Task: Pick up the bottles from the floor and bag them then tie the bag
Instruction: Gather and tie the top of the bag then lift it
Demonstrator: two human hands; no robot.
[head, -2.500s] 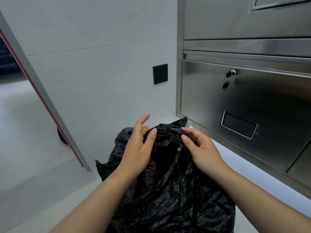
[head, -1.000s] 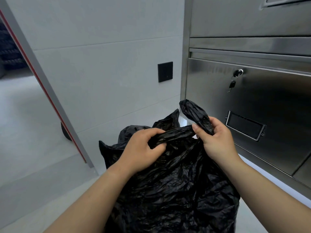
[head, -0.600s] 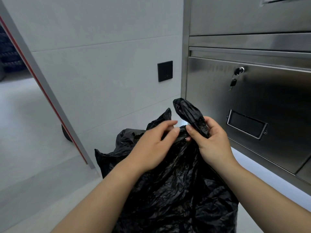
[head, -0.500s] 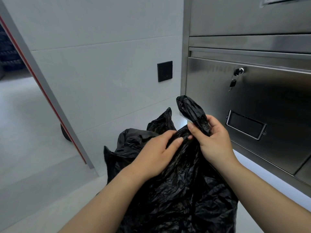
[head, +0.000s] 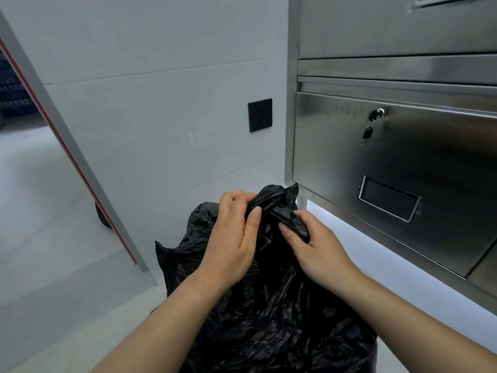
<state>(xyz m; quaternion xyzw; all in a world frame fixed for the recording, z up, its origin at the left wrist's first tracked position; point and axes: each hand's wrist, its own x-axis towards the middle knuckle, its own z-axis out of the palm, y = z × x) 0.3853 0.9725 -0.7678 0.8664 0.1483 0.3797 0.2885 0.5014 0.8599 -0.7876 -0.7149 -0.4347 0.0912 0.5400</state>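
A crumpled black plastic bag (head: 269, 319) stands in front of me, filling the lower middle of the view. Its top is gathered into twisted strands. My left hand (head: 231, 238) grips one strand at the bag's top, fingers curled over it. Close beside it, my right hand (head: 314, 249) is shut on the other twisted strand, thumb and fingers pinching it. The two hands almost touch above the bag's mouth. No bottles show; the bag's inside is hidden.
A stainless steel cabinet (head: 403, 157) with a keyed lock (head: 376, 114) and a label holder stands at the right. A white tiled wall with a black switch plate (head: 259, 114) is behind. A leaning panel with a red edge (head: 67, 157) stands at the left.
My right hand has brought its upright strand down and towards my left hand. My left hand has risen and closed on the bag's top. The view has tilted slightly.
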